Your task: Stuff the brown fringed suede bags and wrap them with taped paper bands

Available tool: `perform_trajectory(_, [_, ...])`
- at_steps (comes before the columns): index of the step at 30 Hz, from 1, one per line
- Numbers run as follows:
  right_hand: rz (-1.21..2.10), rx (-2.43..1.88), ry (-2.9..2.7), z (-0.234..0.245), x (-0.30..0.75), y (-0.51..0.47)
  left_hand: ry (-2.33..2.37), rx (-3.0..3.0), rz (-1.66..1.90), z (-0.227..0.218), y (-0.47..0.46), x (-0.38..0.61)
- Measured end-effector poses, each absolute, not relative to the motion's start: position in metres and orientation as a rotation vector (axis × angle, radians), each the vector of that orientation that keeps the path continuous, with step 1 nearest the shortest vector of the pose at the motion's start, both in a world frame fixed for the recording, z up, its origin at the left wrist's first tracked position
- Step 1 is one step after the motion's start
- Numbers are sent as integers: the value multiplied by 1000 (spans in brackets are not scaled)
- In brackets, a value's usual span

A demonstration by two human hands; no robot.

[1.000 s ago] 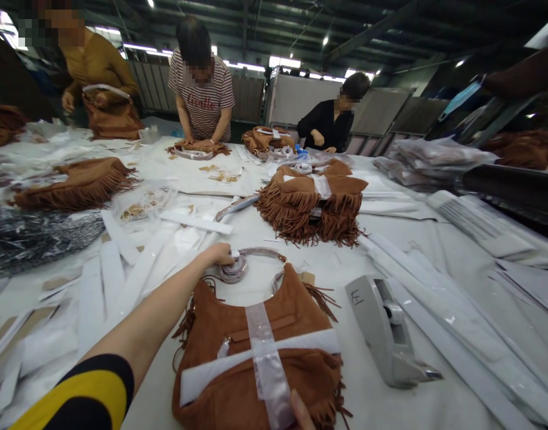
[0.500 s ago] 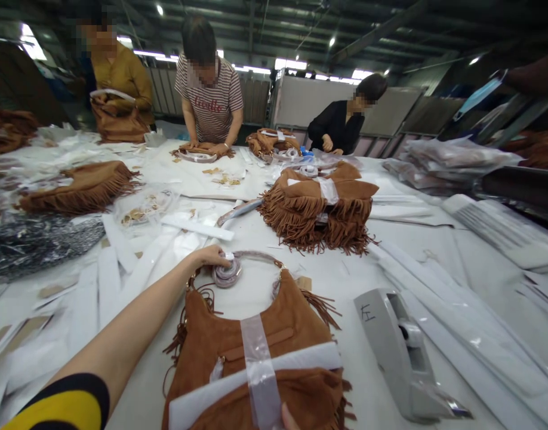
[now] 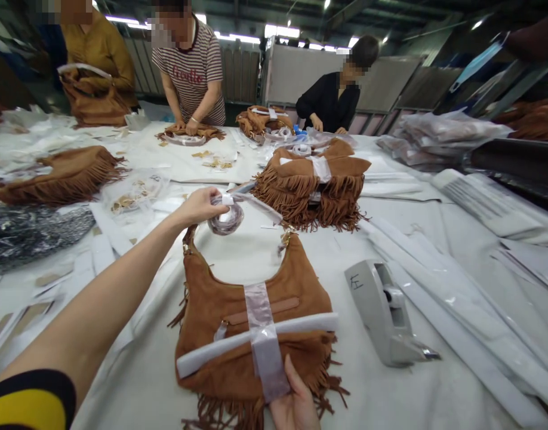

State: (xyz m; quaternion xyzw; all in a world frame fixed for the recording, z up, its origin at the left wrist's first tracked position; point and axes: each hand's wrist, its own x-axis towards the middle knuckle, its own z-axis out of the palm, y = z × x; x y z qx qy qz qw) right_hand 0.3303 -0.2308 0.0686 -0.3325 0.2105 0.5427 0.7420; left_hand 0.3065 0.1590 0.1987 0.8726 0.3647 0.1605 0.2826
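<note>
The bag [image 3: 301, 275] is showing rust brown under a white strip [image 3: 211, 352]; the tape dispenser [image 3: 368, 304] is showing grey; the near sleeve [image 3: 27, 406] is displaying black and yellow; a co-worker's shirt [image 3: 209, 51] is bearing maroon-and-white stripes.

The left sleeve [image 3: 34, 399] is black; a broad yellow band [image 3: 27, 407] curves across it; the forearm [image 3: 106, 295] is bare.
</note>
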Motion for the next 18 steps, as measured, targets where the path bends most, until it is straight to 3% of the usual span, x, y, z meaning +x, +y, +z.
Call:
perform_trajectory(8, [1026, -952, 39, 69, 395, -214, 668, 2386, 850, 340, 117, 312])
perform_trajectory(13, [878, -932, -81, 87, 464, -175, 536, 2459, 739, 346, 112, 337])
perform_trajectory(18, [782, -888, -95, 100, 491, -185, 548, 2572, 905, 368, 127, 410])
